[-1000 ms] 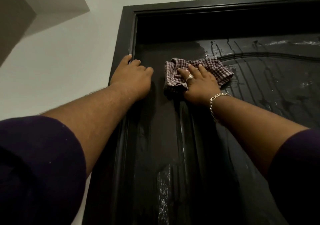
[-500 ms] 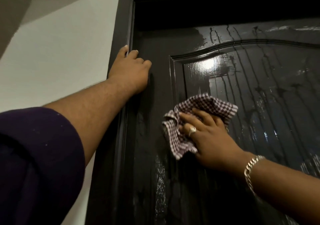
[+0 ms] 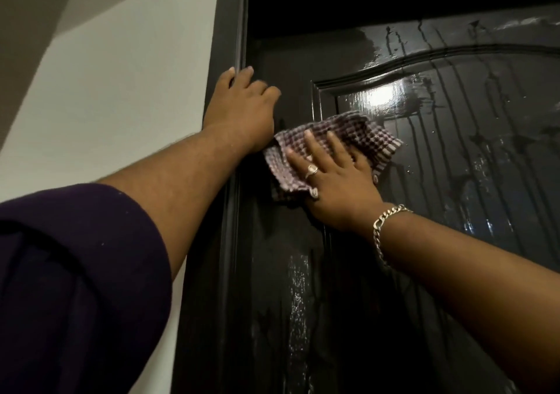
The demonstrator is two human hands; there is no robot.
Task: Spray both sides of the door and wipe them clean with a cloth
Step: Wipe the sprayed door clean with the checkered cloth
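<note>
The glossy black door (image 3: pixel 378 287) fills the right of the view, wet with spray streaks running down its raised panel. A maroon-and-white checked cloth (image 3: pixel 357 134) lies flat on the door at the panel's upper left corner. My right hand (image 3: pixel 336 181) presses it against the door with straight, spread fingers; it wears a ring and a chain bracelet. My left hand (image 3: pixel 242 108) rests on the door's left stile beside the frame, two fingertips reaching up and the others loosely bent, holding nothing. No spray bottle is in view.
The black door frame (image 3: pixel 225 45) runs up the left side and across the top. A white wall (image 3: pixel 127 84) lies to its left, with a ceiling step at the upper left corner. My dark purple sleeves cover the lower corners.
My right hand swept the cloth down from the door's top rail, then back up and left, close to my left hand. The left hand stayed by the frame.
</note>
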